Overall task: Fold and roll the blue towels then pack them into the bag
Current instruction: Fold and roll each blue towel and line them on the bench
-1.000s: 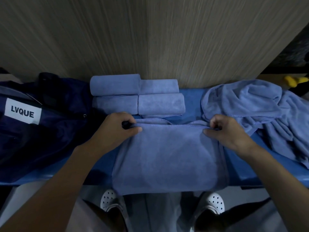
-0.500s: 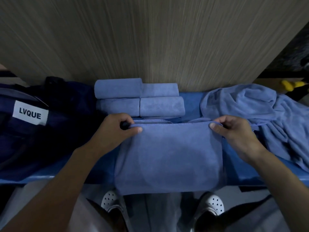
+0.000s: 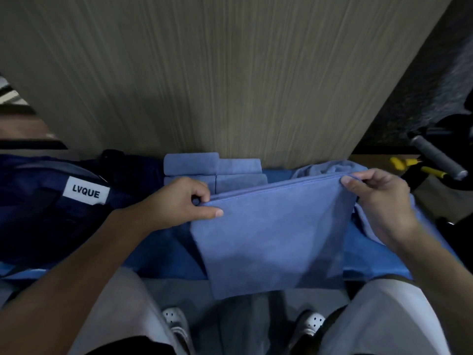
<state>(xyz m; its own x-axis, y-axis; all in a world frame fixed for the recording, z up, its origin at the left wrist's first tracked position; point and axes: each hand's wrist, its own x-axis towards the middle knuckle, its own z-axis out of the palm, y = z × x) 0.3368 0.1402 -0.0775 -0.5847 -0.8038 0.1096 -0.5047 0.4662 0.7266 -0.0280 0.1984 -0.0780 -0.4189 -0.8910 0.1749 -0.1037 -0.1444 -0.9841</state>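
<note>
Folded blue towel (image 3: 271, 239) is dead centre, held up off the blue table (image 3: 163, 254) by both top corners. Left hand (image 3: 176, 201) pinches the corner at the towel's 10 o'clock, thumb flat on the front face, other fingers curled behind the edge. Right hand (image 3: 378, 201) pinches the corner at 2 o'clock, thumb & fingertips closed on the hem. Top edge is tilted, right end higher than left, w/ several layers showing along it. Bottom edge hangs at 6 o'clock, past the table's near edge, in front of the person's legs.

Rolled towels (image 3: 217, 163) lie at 12 o'clock from the left hand, stacked in two rows against the wood-grain panel (image 3: 230, 73). The lower row is partly hidden behind hand & towel. Navy bag (image 3: 38, 213) lies at 9 o'clock on the table, w/ a white label (image 3: 86, 193) reading LVQUE. Whether it touches the rolls or is just beside them, can't tell.

Loose towel pile (image 3: 320, 169) at 1 o'clock is mostly hidden behind the held towel & right hand. Far out at 3 o'clock are a grey grip (image 3: 435, 157) & a yellow-handled tool (image 3: 409, 165), both blurry. White perforated shoes (image 3: 176, 321) show at 6 o'clock, on the floor below the table edge.
</note>
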